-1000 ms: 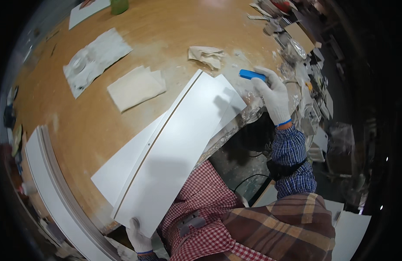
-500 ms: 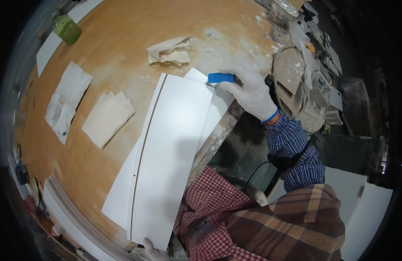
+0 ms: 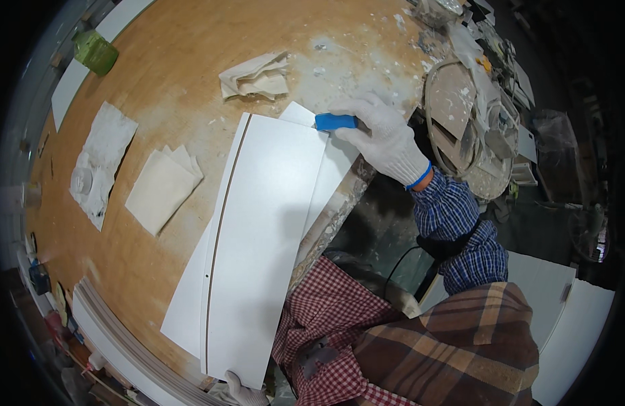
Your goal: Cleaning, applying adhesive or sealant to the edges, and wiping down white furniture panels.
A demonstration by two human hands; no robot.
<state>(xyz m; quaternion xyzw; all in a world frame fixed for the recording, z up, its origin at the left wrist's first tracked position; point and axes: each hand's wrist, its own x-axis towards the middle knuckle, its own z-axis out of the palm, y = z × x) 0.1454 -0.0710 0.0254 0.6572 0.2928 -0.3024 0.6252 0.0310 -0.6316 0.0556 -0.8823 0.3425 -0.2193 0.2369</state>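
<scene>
Gripping a small blue-handled tool (image 3: 336,122), your gloved right hand (image 3: 383,139) has its fingers closed round the handle and presses it at the far corner of the long white flat panel (image 3: 265,237). That panel lies lengthwise on the worn wooden workbench (image 3: 184,74), with a thin dark line down its left edge, and it rests on top of a second white sheet (image 3: 187,314) that shows at the left and at the far end. The near end of the top panel reaches the bench edge, where your gloved left hand (image 3: 241,392) touches it from below; only a few fingers show, so you cannot tell how firmly they grasp.

Just beyond the tool, a crumpled beige rag (image 3: 257,76) sits on the bench among white dust and specks. To the left of the panels lies a folded cream cloth (image 3: 162,189), and further left a dirty white cloth (image 3: 99,162). A green container (image 3: 96,53) stands near the far left corner. To the right of your right hand, off the bench, a round plaster-spattered bucket (image 3: 461,115) holds tools and scraps. Stacked white mouldings (image 3: 116,338) run along the near left edge.
</scene>
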